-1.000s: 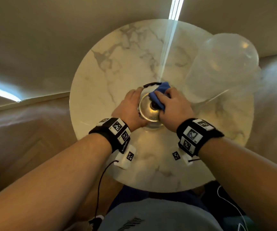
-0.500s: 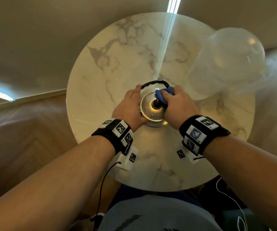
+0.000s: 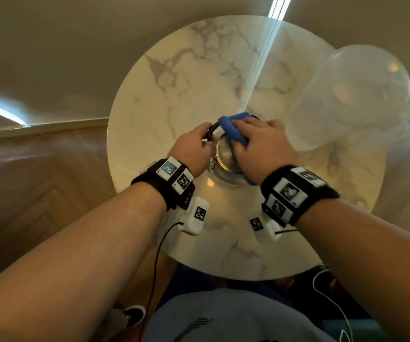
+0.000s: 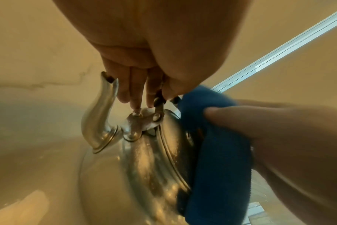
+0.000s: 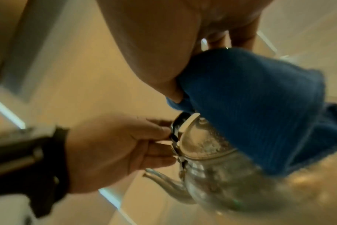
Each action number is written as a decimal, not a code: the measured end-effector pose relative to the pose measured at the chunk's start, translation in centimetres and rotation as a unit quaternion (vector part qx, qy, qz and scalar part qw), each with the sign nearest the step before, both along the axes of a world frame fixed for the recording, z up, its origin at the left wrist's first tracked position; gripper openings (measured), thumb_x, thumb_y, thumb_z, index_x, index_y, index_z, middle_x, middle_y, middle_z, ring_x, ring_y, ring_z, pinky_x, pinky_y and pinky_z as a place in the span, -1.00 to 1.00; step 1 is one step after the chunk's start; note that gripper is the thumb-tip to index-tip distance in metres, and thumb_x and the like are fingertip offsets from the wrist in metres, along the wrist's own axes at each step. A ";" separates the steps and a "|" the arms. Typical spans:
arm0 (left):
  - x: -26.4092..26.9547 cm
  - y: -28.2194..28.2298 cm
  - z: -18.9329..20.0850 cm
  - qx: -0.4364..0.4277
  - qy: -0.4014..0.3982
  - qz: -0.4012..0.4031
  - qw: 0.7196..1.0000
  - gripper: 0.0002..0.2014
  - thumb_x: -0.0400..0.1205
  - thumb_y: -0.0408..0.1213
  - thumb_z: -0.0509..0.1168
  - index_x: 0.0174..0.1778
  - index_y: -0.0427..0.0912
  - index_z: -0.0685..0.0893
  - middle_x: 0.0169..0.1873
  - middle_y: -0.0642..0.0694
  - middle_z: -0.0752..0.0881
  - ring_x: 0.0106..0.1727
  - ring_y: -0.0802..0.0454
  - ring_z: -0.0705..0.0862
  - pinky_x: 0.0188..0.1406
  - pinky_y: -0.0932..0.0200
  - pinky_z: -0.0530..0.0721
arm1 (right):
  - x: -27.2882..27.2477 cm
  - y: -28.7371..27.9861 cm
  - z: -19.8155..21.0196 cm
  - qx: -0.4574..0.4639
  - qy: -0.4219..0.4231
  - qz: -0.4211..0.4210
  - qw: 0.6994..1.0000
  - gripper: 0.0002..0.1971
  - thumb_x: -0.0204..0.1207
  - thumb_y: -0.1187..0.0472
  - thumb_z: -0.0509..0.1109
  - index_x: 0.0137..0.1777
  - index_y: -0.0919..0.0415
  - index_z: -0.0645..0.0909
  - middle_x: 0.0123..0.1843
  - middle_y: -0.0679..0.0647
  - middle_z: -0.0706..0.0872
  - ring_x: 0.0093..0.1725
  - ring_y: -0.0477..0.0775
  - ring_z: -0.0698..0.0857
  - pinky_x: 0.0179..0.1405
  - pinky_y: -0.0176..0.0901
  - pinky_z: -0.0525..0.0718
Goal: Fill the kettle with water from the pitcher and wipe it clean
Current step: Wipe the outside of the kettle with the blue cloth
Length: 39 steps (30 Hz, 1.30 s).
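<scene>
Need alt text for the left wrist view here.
The right hand presses a blue cloth against a steel kettle, while the left hand grips its dark handle beside the spout.

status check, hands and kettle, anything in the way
Left hand pinches kettle handle. Right hand presses blue cloth on kettle lid and side. Clear pitcher stands apart to the right, nothing blocking.

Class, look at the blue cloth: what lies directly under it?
Under the blue cloth is the metal kettle, its lid and right side. The right hand presses the cloth on. The lid knob and the metal beneath the cloth are covered.
</scene>
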State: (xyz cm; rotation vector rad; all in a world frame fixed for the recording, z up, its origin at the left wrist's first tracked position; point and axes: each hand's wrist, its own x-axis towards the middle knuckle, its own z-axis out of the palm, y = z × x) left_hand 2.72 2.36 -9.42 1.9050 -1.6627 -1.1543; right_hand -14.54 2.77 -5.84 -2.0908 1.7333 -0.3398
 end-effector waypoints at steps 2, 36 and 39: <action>0.1 -0.3 -0.4 -0.007 -0.006 0.009 1.000 -0.54 0.68 -0.28 0.29 0.53 0.02 0.61 0.29 -0.06 0.81 0.26 -0.05 0.79 0.34 0.11 0.70 | 1.8 -0.8 -1.4 0.028 0.099 0.032 0.994 -0.59 0.61 0.02 0.27 0.40 0.04 0.70 0.39 0.04 0.76 0.32 0.31 0.59 0.26 0.16 0.62; -0.6 -0.4 -0.3 -0.008 0.057 0.064 0.996 -0.58 0.72 -0.28 0.34 0.52 0.02 0.63 0.29 -0.05 0.77 0.17 0.00 0.81 0.35 0.08 0.72 | -7.5 7.0 -4.2 -0.036 -0.097 -0.115 0.988 -0.46 0.45 0.26 0.27 0.44 0.17 0.74 0.48 0.12 0.74 0.46 0.21 0.68 0.56 -0.07 0.48; -0.7 -0.2 0.0 -0.025 0.067 0.053 0.996 -0.54 0.68 -0.29 0.35 0.54 0.01 0.62 0.36 -0.06 0.72 0.12 0.00 0.84 0.40 -0.04 0.74 | -5.7 4.4 -2.2 -0.004 -0.129 -0.138 0.982 -0.40 0.48 0.33 0.27 0.55 0.10 0.66 0.57 0.00 0.65 0.56 0.01 0.53 0.62 -0.28 0.29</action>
